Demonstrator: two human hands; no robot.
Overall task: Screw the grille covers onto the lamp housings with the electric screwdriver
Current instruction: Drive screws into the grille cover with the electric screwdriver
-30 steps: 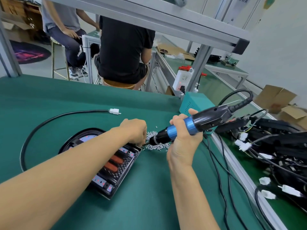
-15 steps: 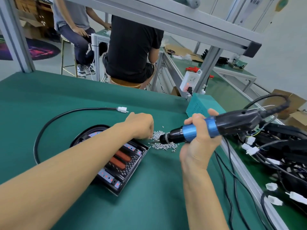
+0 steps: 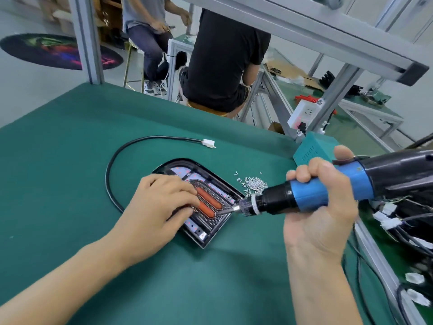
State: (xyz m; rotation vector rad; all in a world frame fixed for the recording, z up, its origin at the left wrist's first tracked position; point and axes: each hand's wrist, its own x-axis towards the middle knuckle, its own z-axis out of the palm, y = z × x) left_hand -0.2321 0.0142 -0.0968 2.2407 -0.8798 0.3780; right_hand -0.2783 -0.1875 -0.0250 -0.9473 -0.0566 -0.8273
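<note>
Driving a screw at the near right side of the grille cover (image 3: 212,202), the right hand (image 3: 321,207) has its grip wrapped tight round the blue barrel of the electric screwdriver (image 3: 311,195), while the left hand (image 3: 159,207) presses fingers down on the cover to steady it. The lamp housing (image 3: 201,235) lies on the green desk (image 3: 70,160) toward its right edge, its black cable (image 3: 110,181) looping off to the left. A pile of loose screws (image 3: 254,184) sits just beyond the bit.

Risk, as judged: the bit meets the cover at a slant, so it may cam out and scar the plastic; the left fingers lie close to the tip and could be nicked.

Hidden: whether a screw is seated on the bit cannot be told; the left palm covers much of the cover; the screwdriver's rear runs out of frame.
</note>
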